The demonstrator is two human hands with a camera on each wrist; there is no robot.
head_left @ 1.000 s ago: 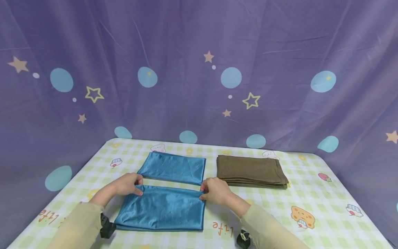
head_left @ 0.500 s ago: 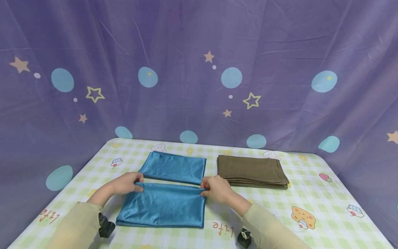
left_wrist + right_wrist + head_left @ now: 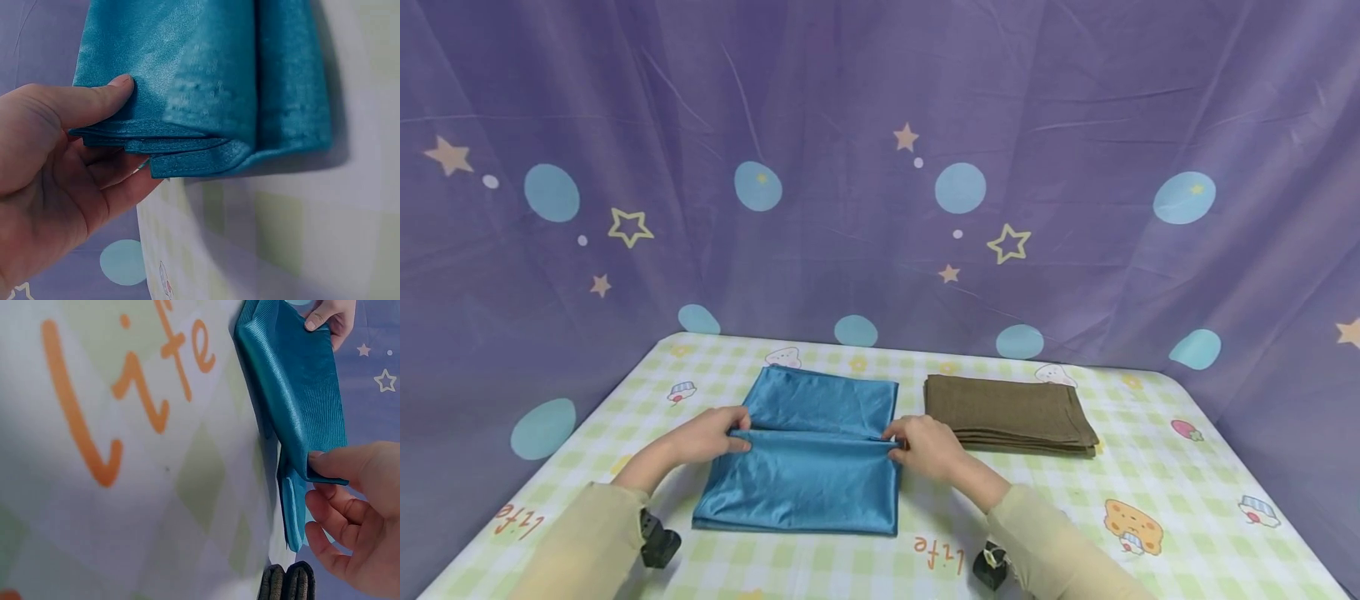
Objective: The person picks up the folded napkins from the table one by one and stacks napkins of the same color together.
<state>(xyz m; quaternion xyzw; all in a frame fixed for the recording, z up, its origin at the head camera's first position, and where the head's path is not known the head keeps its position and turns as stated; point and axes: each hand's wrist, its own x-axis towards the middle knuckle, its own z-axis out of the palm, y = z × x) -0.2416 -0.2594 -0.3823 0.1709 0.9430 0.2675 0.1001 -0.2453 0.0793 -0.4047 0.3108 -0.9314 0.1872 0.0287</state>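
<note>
Desk (image 3: 1150, 467) in a checked cover is filling the lower frame, bearing a blue cloth (image 3: 805, 487) at lower centre and a brown stack (image 3: 1007, 408) to its right. The left hand (image 3: 707, 435) and right hand (image 3: 925, 446) are pinching the cloth's far corners, thumbs on top. Keeping both corners level and the layers aligned should be giving a square fold.
</note>
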